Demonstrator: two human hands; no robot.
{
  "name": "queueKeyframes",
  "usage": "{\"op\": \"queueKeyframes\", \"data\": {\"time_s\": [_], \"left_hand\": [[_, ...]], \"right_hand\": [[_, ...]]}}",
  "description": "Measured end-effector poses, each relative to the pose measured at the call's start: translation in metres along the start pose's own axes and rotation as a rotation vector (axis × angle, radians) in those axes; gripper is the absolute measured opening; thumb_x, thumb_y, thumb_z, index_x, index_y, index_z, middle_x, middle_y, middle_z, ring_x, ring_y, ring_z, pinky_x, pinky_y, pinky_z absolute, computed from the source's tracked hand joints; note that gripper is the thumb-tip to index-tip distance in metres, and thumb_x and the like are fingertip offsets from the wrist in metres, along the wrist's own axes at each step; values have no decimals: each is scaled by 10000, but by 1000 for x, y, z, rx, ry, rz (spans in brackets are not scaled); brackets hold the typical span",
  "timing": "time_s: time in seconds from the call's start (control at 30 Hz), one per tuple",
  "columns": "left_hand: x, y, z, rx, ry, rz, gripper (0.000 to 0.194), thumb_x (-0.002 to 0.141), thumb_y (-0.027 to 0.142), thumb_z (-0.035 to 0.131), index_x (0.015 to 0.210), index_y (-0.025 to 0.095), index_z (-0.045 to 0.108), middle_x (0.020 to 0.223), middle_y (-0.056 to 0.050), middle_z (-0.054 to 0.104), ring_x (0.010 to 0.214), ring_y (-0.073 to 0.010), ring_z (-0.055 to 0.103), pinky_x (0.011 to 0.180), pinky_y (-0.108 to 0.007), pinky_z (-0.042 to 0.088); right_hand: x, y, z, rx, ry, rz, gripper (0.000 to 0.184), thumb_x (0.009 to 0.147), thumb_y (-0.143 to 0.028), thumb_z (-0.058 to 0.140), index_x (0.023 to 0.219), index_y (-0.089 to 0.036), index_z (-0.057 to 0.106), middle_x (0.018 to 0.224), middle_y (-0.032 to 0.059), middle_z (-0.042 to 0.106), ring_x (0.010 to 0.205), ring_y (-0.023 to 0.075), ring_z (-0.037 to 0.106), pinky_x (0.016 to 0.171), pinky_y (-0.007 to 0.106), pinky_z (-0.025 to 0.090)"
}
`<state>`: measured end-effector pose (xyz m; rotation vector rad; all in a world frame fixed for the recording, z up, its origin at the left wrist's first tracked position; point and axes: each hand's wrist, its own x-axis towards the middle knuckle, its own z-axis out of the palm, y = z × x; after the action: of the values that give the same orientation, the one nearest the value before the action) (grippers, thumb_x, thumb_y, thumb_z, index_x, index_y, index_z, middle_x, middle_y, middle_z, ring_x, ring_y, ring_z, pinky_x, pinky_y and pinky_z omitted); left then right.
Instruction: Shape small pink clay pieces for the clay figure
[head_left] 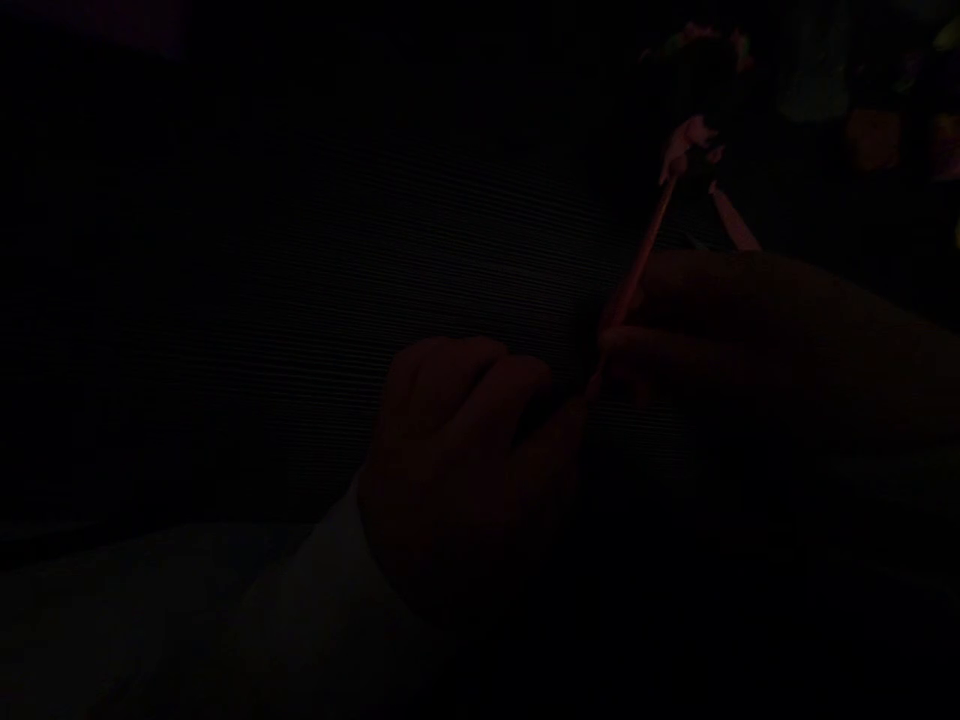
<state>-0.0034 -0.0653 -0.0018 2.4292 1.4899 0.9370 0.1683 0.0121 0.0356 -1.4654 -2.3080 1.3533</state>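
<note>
Bench (322,290) dimly lit, finely ribbed. Thin stick (651,240) pinched in right hand (720,320), slanting away; pink scraps (684,143) seen about its far end. Near end lies by left hand (465,460), curled; whether anything is gripped there cannot be told.

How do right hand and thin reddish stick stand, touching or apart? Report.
Touching. The dark head view shows the right hand pinching the thin reddish stick.
</note>
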Motion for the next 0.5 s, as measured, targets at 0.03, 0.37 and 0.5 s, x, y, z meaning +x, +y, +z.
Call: {"op": "queueKeyframes", "data": {"time_s": [0.03,0.37,0.5], "left_hand": [[0,0,0,0,1,-1,84,662,239,622,738,224,657,748,-18,633,714,-217,548,638,-403,448],[-1,-2,-3,-10,-38,14,124,662,229,626,782,225,655,782,-24,635,740,-226,540,650,-404,444],[-1,-1,-2,-1,-12,15,96,671,236,612,756,228,656,760,-21,634,723,-224,543,626,-398,444]], "right_hand": [[0,-1,0,17,-8,19,92,782,-285,526,767,-220,590,580,-71,611,463,63,554,420,179,408],[0,-1,2,-12,12,-6,87,781,-269,524,762,-216,590,589,-78,614,471,56,556,436,182,410],[-1,-1,3,-57,34,-13,113,782,-300,529,772,-213,599,583,-78,604,468,60,550,436,191,410]]}}
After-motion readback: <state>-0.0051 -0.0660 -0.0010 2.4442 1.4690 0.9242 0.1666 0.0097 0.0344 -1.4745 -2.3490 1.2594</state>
